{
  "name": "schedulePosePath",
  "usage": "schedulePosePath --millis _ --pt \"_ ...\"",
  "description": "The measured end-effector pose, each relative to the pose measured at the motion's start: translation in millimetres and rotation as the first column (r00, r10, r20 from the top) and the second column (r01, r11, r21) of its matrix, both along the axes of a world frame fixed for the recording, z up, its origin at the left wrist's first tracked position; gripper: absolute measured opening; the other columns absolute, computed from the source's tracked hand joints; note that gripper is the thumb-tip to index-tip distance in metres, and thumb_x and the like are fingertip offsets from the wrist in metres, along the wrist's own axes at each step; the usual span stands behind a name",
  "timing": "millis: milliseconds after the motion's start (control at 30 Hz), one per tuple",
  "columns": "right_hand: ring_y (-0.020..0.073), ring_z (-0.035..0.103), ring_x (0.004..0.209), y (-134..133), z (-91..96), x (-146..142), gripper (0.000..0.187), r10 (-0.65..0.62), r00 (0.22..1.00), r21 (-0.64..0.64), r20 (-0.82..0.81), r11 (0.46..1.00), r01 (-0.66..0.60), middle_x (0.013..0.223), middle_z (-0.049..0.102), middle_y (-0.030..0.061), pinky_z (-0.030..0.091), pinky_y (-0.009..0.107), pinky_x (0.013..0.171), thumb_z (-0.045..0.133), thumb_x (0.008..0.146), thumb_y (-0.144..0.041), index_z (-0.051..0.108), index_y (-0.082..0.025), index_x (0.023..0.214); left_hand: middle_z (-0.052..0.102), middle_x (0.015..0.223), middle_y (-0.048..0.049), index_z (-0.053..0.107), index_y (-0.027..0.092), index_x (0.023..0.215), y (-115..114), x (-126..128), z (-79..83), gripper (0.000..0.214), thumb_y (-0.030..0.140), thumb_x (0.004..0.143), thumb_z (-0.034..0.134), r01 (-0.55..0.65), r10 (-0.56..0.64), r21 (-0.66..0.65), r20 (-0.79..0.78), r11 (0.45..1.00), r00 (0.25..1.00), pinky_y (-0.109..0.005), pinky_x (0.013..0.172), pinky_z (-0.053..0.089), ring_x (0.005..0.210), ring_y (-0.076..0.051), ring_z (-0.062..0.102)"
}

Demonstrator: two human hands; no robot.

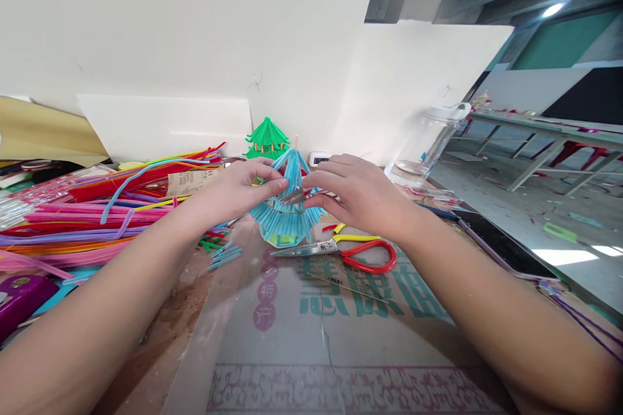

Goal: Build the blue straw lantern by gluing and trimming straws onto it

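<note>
A blue model roof [287, 224] made of pipe cleaners stands in front of me, with a wide flared lower tier and a pointed upper frame around a thin stick. My left hand [243, 188] pinches the left side of the upper frame between thumb and fingers. From the right, my right hand [353, 191] grips a small pointed metal tool [294, 197] with red on its handle; its exact kind is unclear. The tool's tip lies against the middle of the blue model. Behind it rises a green pipe-cleaner roof [267, 136], partly hidden.
Scissors [331, 246] with red and yellow handles lie just before the model, beside short cut blue pieces [225, 255]. Bundles of coloured pipe cleaners [97, 214] fill the left. A clear bottle [423, 142] and a phone [503, 243] are at right; white boards [195, 32] stand behind.
</note>
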State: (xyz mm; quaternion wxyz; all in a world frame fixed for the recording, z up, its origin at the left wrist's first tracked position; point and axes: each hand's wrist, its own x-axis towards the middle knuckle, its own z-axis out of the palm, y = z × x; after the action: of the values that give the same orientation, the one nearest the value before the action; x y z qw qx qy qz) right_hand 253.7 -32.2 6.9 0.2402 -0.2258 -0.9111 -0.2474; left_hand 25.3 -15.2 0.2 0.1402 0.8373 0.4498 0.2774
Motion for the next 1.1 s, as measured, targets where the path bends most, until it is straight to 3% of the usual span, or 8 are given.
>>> schedulePosePath --millis 467,667,1100 --pt "0.0172 0.051 0.076 3.2 -2.5 0.8 0.024 0.019 1.0 -0.057 -0.019 0.998 -0.02 0.081 0.063 0.0048 0.038 0.03 0.07 0.044 0.096 -0.032 0.063 -0.017 0.095 0.065 0.109 0.0005 0.071 0.025 0.086 -2.3 1.8 3.1 0.042 0.06 0.084 0.047 0.038 -0.038 0.011 -0.021 0.999 0.999 -0.035 0.095 0.041 0.104 -0.023 0.058" --pt "0.0174 0.054 0.077 1.0 -0.3 1.8 0.021 0.008 0.998 -0.101 -0.054 0.995 -0.014 0.084 0.065 0.0052 0.038 0.029 0.069 0.052 0.093 -0.033 0.062 -0.015 0.097 0.065 0.11 0.0004 0.071 0.026 0.087 -3.8 1.4 3.6 0.042 0.06 0.083 0.048 0.03 -0.03 -0.008 -0.017 1.0 0.999 -0.034 0.093 0.042 0.104 -0.023 0.058" --pt "0.0178 0.048 0.074 0.6 0.6 0.7 0.024 -0.029 0.999 0.006 0.033 1.0 0.029 0.077 0.06 0.0043 0.034 0.03 0.069 0.046 0.095 -0.033 0.064 -0.017 0.096 0.065 0.112 0.0003 0.071 0.026 0.088 -1.8 2.5 1.9 0.042 0.06 0.083 0.047 0.025 -0.025 0.016 -0.017 1.0 1.0 -0.036 0.095 0.041 0.105 -0.023 0.058"
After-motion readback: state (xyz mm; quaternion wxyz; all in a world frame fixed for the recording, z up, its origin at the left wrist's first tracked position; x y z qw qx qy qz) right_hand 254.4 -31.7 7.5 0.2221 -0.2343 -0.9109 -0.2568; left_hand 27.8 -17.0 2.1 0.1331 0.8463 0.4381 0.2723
